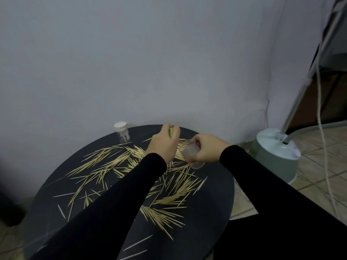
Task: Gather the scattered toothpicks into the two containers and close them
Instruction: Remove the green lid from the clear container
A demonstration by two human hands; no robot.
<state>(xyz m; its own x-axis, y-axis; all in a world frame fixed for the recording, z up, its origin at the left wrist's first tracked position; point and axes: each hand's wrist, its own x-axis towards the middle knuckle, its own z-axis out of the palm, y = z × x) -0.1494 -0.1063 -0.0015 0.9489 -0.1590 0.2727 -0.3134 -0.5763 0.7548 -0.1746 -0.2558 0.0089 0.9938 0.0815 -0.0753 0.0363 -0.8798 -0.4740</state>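
Round black table (216, 194) against pale grey wall, tiled floor to right.

Left hand (162, 145): fingers curled round small green lid (170, 132), lifted over far side of table. Right hand (208, 148): gripping clear container (191, 155), tipped on its side, mouth towards left hand; contents too blurred to tell.

Second container (122, 133): upright at far left rim, white lid on, a few picks inside.

Scattered toothpicks (131, 166): nearly all loose across tabletop, in fans and singles.

Progress, judged: barely begun. Gathering almost wholly left; the clear container yet to be filled and capped.
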